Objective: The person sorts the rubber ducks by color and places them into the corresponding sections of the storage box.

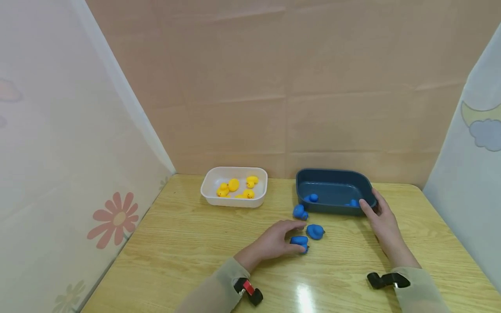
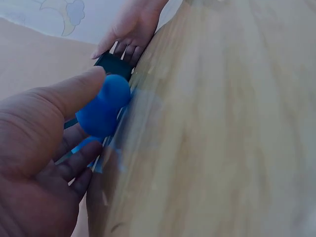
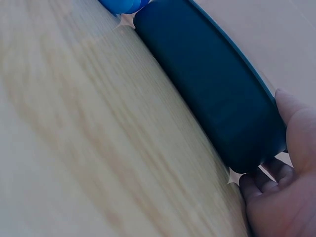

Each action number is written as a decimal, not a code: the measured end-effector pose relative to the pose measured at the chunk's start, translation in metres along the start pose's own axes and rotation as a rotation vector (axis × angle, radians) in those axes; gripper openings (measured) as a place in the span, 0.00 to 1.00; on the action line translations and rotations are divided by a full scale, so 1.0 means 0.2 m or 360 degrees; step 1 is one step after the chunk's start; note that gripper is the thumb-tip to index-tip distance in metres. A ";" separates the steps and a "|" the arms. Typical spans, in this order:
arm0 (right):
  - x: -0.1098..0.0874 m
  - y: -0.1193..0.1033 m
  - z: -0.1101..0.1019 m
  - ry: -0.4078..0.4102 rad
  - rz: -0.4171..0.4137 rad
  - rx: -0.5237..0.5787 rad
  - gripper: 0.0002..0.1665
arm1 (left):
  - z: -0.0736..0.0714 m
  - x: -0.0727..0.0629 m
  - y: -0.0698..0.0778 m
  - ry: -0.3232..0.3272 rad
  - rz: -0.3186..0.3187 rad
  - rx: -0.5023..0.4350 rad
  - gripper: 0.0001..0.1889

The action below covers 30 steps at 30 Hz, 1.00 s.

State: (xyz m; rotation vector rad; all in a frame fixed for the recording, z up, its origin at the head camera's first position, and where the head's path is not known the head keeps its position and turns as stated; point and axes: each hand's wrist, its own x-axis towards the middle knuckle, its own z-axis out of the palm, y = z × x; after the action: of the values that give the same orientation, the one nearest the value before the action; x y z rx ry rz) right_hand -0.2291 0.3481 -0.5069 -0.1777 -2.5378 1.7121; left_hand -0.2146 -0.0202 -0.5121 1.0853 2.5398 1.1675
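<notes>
- One blue duck (image 1: 299, 239) lies on the table (image 1: 176, 243) at 3 o'clock from the left hand (image 1: 274, 241) (clock read in the head view, 12 away from the person).
- That hand is much the nearer: its thumb overlaps the duck, a gap showing between duck and forefinger; whether the thumb presses, I cannot tell.
- The long axis is partly hidden by the thumb (in the left wrist view the larger lobe sits towards 7 o'clock, the smaller towards 1).
- A second duck (image 1: 315, 231) lies just beside it at 2 o'clock, tight against free finger room; a third duck (image 1: 300, 212) lies at 12, by the dark tray's near corner (contact unclear).
- The dark tray (image 1: 328, 208) stands at about 1 o'clock, its near wall the edge facing the duck; blue pieces (image 1: 313, 198) show inside.
- The right hand (image 1: 381, 219) grips that tray's 3 o'clock end, thumb on the rim, fingers outside.
- At 10 to 11 o'clock, well apart, stands a white tray (image 1: 231, 202) with yellow ducks (image 1: 233, 184).
- Bare wood gives room at 3 and 6 o'clock.
</notes>
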 end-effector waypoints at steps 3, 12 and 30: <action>0.00 0.01 0.00 -0.0003 0.0003 -0.0004 0.56 | -0.01 -0.01 -0.02 -0.0016 0.0006 0.0021 0.34; 0.01 0.01 0.00 -0.0011 0.0013 0.0015 0.56 | -0.02 0.00 -0.05 -0.0048 0.0015 0.0017 0.25; 0.01 0.01 -0.01 -0.0025 0.0004 0.0005 0.55 | -0.04 0.00 -0.04 -0.0037 0.0030 -0.0043 0.11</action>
State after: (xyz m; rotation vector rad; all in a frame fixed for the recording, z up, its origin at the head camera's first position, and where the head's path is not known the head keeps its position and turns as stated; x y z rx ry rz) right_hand -0.2303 0.3497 -0.5075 -0.1682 -2.5465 1.7251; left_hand -0.2217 -0.0277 -0.5124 1.1128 2.4943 1.1829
